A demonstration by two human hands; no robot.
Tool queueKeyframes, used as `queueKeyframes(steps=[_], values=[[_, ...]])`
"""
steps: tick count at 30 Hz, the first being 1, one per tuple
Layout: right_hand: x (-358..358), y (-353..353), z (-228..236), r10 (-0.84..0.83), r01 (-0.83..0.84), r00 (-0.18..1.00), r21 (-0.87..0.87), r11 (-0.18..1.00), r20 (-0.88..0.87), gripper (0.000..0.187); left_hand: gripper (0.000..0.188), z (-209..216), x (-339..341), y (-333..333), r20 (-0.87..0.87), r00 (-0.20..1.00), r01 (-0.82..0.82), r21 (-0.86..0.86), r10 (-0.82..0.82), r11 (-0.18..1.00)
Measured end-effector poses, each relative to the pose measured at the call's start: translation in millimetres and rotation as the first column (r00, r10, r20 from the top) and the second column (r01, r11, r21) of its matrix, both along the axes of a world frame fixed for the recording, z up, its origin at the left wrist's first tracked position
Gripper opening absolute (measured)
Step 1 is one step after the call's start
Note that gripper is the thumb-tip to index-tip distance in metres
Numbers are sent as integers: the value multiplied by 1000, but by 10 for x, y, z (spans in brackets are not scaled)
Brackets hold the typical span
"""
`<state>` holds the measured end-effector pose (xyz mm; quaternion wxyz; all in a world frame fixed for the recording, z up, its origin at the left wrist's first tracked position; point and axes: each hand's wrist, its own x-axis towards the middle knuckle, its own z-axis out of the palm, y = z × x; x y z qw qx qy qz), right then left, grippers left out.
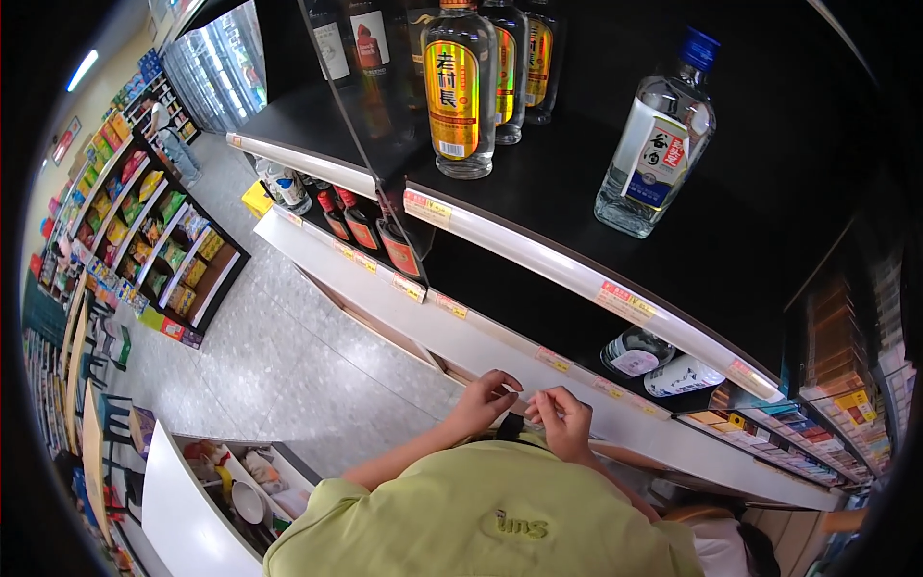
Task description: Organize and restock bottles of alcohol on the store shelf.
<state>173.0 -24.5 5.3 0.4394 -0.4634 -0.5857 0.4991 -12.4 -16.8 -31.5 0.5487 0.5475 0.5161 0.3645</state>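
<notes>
Both hands hover close together at chest height, a little apart, in front of the white edge of the lower shelf (500, 338). My left hand (478, 404) has loosely curved fingers, with a gap between thumb and forefinger and nothing seen in it. The fingers of my right hand (562, 415) are bent and pressed together; whether anything small is between them is hidden. Beyond them, on the black upper shelf (548, 178), stands a clear bottle (659, 135) with a blue cap. Farther left is a clear bottle with a yellow-orange label (460, 91), with similar ones behind it.
Red-capped dark bottles (361, 226) stand on the lower shelf, left of a glass divider (361, 125). Two bottles (659, 365) are at its right end, near small packs (769, 433). A snack rack (159, 231), an open white drawer (255, 481) and a distant person (171, 139) are leftward.
</notes>
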Motion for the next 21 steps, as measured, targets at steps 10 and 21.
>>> queueKeyframes(steps=[10, 21], values=[[-72, 26, 46, 7, -8, 1000, 20, 1000, 26, 20, 16, -76, -47, 16, 61, 996, -58, -14, 59, 998], [-117, -4, 64, -20, 18, 986, 15, 1000, 166, 20, 12, -170, -15, 62, 232, 965, -141, 53, 125, 989]])
